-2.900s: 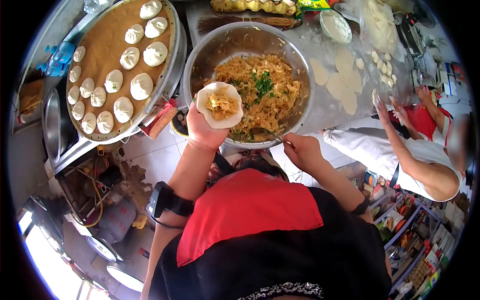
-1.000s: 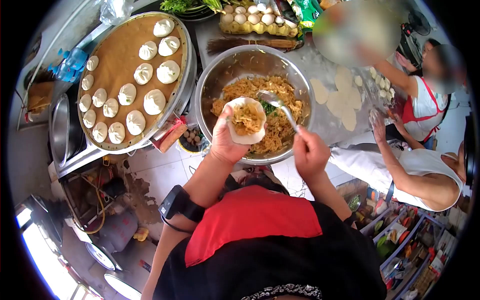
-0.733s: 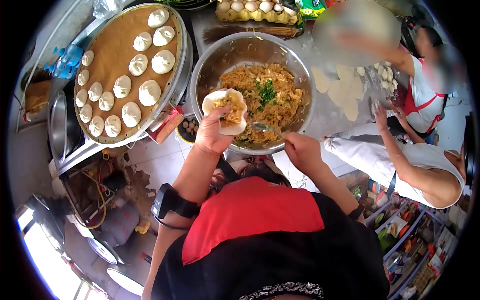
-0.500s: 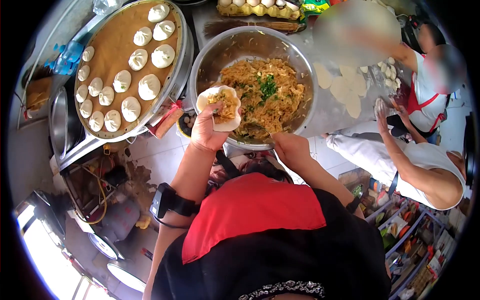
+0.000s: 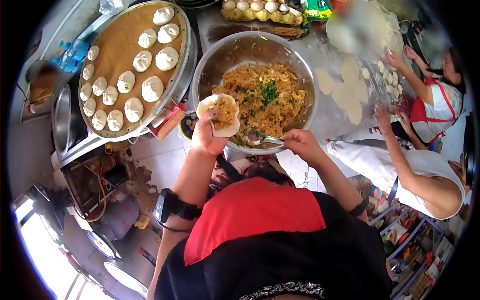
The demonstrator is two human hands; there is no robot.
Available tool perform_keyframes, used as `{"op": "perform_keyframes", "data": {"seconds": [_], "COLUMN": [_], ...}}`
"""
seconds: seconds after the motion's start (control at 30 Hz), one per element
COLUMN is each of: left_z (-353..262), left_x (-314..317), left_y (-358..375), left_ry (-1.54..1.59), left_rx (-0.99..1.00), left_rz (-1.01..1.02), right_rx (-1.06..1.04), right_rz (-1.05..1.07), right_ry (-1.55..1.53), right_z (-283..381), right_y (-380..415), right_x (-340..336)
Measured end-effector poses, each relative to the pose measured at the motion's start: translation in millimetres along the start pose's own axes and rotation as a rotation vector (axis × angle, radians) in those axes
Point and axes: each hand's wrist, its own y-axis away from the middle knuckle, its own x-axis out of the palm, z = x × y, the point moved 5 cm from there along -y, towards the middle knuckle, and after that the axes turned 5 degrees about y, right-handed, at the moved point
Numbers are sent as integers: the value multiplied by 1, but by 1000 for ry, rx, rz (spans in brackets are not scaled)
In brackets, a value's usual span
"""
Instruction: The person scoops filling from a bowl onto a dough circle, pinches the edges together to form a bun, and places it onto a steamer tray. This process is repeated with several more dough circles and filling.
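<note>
A round dough wrapper (image 5: 231, 131) with orange-brown filling (image 5: 226, 114) on it rests in my left hand (image 5: 206, 137), its thumb over the filling. My right hand (image 5: 302, 145) grips the handle of a metal spoon (image 5: 272, 140) at the near rim of a large steel bowl (image 5: 307, 102). The spoon's head lies against the filling mixture (image 5: 280, 87), which has chopped green herbs (image 5: 269, 92) on top. My left hand is over the bowl's left near edge.
A round steamer tray (image 5: 112, 55) with several pleated buns (image 5: 152, 88) stands at the left. Flat wrappers (image 5: 345, 100) and dough pieces (image 5: 391, 80) lie on the table at the right, beside two people. An egg carton (image 5: 260, 16) and a straw brush (image 5: 260, 33) are behind the bowl.
My right hand has moved right and slightly down, and more of the spoon shows. My left hand still holds the filled wrapper. The co-workers' hands have shifted at the right.
</note>
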Motion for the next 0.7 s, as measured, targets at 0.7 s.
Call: {"op": "perform_keyframes", "data": {"seconds": [0.7], "left_z": [20], "left_x": [1], "left_y": [-22], "left_ry": [-30], "left_rx": [-20], "left_rz": [21], "right_rx": [-136], "right_rz": [-264], "right_ry": [-232], "right_z": [44], "right_y": [7], "right_x": [-27]}}
